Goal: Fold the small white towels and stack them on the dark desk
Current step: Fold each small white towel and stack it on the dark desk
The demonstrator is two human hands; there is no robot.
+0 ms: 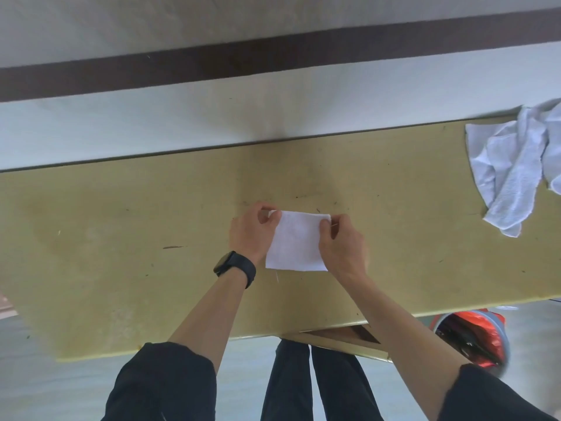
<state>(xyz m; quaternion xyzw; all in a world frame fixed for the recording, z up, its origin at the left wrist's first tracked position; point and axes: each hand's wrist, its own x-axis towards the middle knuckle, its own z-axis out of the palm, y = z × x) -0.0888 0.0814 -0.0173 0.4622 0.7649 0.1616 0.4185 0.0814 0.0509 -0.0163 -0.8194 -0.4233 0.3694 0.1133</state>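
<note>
I have the folded towel [296, 241] near the middle of the tan tabletop [121, 223]. My left grip [252, 230] pinches its far corner at 11 o'clock between thumb and fingertips, and my right grip [340, 244] pinches the corner at 1 o'clock the same way, while the near edge lies free at 6 o'clock. The main risk, as I judge it, is uneven layers. If one pinch catches only the top ply, the layers underneath could slide or sag when I move the cloth, and the rectangle would come out skewed. Pulling harder on one side than the other would twist the far edge out of line with the near one. Terry cloth is limp, so letting go before the crease is pressed flat may let it spring open. I see no finished stack to set it on, so this piece probably becomes the base, and a crooked base would tilt everything laid on it. The heap of unfolded towels [516, 165] sits at 2 o'clock, spilling over the tabletop's far right end, and a careless tug there could drag several off the edge.
</note>
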